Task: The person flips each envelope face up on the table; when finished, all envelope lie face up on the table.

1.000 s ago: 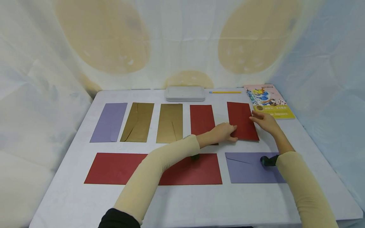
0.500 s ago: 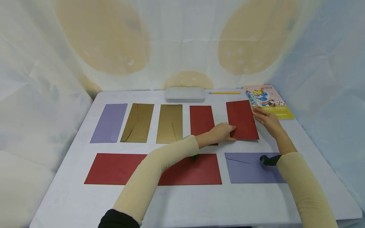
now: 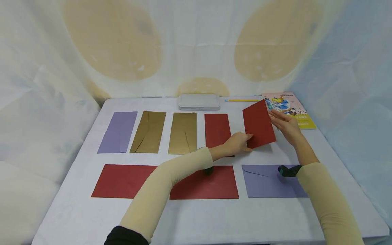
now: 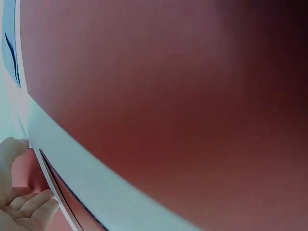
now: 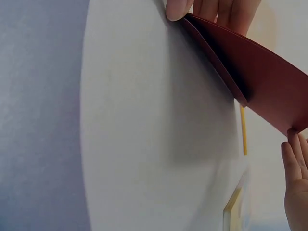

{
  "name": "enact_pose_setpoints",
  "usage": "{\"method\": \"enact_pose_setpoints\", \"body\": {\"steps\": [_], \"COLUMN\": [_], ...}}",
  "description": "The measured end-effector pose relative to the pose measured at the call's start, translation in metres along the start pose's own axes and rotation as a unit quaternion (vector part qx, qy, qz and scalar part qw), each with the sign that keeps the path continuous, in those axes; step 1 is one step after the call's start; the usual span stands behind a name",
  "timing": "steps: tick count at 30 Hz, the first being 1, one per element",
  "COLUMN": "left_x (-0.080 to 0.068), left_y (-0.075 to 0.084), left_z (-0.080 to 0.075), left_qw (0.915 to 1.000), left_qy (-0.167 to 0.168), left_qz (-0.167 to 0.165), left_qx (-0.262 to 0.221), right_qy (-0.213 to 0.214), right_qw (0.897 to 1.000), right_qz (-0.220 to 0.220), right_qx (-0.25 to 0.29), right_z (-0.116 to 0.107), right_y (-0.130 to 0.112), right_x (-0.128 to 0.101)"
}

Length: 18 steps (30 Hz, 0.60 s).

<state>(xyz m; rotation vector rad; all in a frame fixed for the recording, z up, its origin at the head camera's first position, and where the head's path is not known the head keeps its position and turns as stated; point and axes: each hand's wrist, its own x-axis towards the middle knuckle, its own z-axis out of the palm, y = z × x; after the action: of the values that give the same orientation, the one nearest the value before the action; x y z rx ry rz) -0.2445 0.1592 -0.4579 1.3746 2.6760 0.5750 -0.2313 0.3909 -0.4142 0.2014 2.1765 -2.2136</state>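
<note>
I hold a red envelope (image 3: pixel 258 123) between both hands, tilted up off the table (image 3: pixel 199 217) at the far right of the back row. My left hand (image 3: pixel 238 142) pinches its near left corner, and my right hand (image 3: pixel 286 126) holds its right edge with fingers fairly straight; I cannot tell whether they curl round it. In the right wrist view the envelope (image 5: pixel 250 77) stands clear of the table, with fingers (image 5: pixel 216 9) at its corner. Just left of it lies another red envelope (image 3: pixel 216 130), then two gold ones and a purple one. A book (image 3: pixel 289 108) lies just right, a pencil (image 3: pixel 241 100) and a tin (image 3: pixel 199 101) behind.
</note>
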Motion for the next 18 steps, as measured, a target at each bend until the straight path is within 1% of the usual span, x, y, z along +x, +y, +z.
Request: {"method": "enact_pose_setpoints", "body": {"steps": [3, 6, 8, 11, 13, 15, 18], "left_x": [0.000, -0.002, -0.002, -0.004, -0.005, -0.007, -0.008], "left_y": [0.000, 0.001, 0.001, 0.001, 0.000, -0.001, -0.002], "left_z": [0.000, 0.000, 0.000, 0.000, 0.001, 0.002, 0.003], "left_qw": [0.9998, 0.9993, 0.9992, 0.9985, 0.9972, 0.9953, 0.9920], "left_qy": [0.001, -0.001, 0.001, 0.012, 0.021, 0.030, 0.039], "left_qz": [-0.002, -0.009, -0.012, -0.015, -0.016, -0.019, -0.022], "left_qx": [-0.018, -0.035, -0.039, -0.052, -0.070, -0.090, -0.118], "right_qy": [0.005, 0.000, 0.000, 0.002, 0.002, -0.002, -0.010], "right_qw": [1.000, 0.998, 0.997, 0.991, 0.987, 0.982, 0.979], "right_qz": [-0.023, -0.048, -0.050, -0.042, -0.033, -0.035, -0.041], "right_qx": [-0.008, -0.040, -0.060, -0.125, -0.155, -0.183, -0.198], "right_z": [0.003, 0.006, 0.009, 0.014, 0.018, 0.020, 0.022], "right_y": [-0.001, -0.004, -0.007, -0.014, -0.018, -0.020, -0.021], "right_x": [0.005, 0.011, 0.014, 0.017, 0.019, 0.022, 0.027]}}
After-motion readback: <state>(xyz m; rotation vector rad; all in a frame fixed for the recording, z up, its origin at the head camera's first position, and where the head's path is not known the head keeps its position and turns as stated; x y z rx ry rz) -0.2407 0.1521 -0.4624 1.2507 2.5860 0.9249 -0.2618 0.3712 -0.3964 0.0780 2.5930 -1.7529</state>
